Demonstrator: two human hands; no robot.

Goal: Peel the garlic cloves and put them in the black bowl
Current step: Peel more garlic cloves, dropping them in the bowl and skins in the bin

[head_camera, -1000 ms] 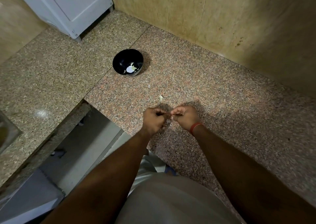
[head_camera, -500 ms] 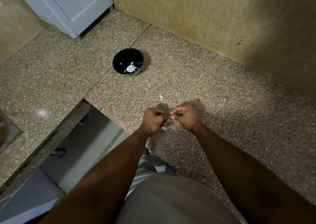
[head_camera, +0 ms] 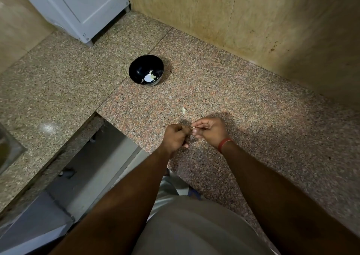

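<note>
clove: garlic clove [head_camera: 191, 134] pinched btwn both hands, mostly hidden
left hand [head_camera: 176, 137]: fingers curled round it
right hand [head_camera: 211, 131]: fingertips pinching the skin
black bowl [head_camera: 146, 70]: ahead-left, well apart, left hand nearer imo
table [head_camera: 243, 102]: speckled granite, peel scrap [head_camera: 183, 110] nearby
room: corner wall

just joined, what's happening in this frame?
A person stands at a speckled granite counter, peeling garlic by hand. The left hand and right hand meet over the counter's near edge, fingers curled and pinching a small garlic clove between them; it is mostly hidden, so how much skin remains is unclear. Farther back sits the round black bowl, already holding a few pale peeled cloves. A small pale scrap, likely skin, lies between bowl and hands.
</note>
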